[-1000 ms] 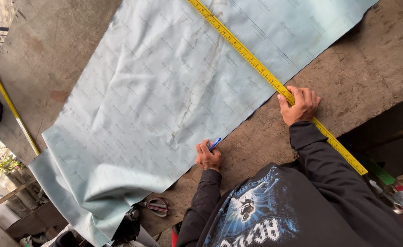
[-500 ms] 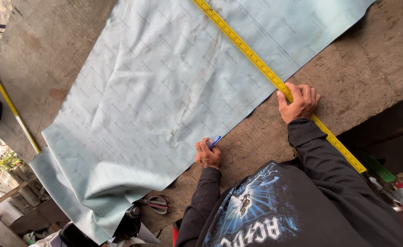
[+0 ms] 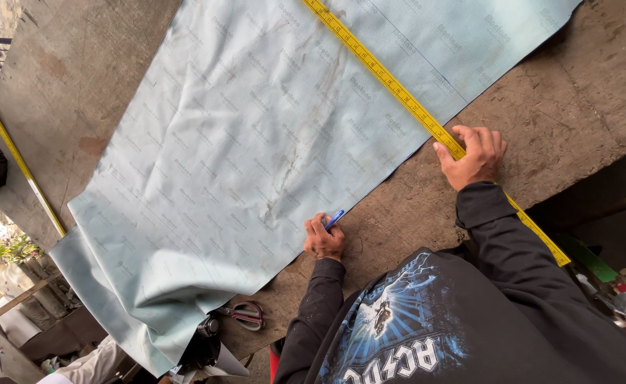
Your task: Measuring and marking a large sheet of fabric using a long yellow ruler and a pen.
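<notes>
**Inspector A:** Head view, looking down on a worn brown table (image 3: 562, 107). What surrounds the work?

**Inspector B:** A large pale blue-grey sheet (image 3: 256, 156) covers most of it, creased and bunched at the near-left end, where it hangs over the edge. Scissors (image 3: 242, 313) with dark red handles lie just beside that bunched end. A second yellow rule (image 3: 18, 160) lies along the far-left edge, well apart from both hands. Clutter sits off the right side, too small to identify.

**Inspector A:** Anything obstructing?

**Inspector B:** The person's dark sleeve crosses the lower part of the yellow tape measure (image 3: 391, 85), hiding a short stretch.

**Inspector A:** Orientation of the tape?

**Inspector B:** Its long axis runs diagonally from the top centre, across the sheet's right portion, past the sheet's edge and off the table's lower right.

**Inspector A:** Hands?

**Inspector B:** The right hand (image 3: 478, 158) presses flat on the tape just past the sheet's edge, fingers together. The left hand (image 3: 323, 240) is closed around a blue pen (image 3: 334, 218), its tip touching the sheet's near edge.
</notes>
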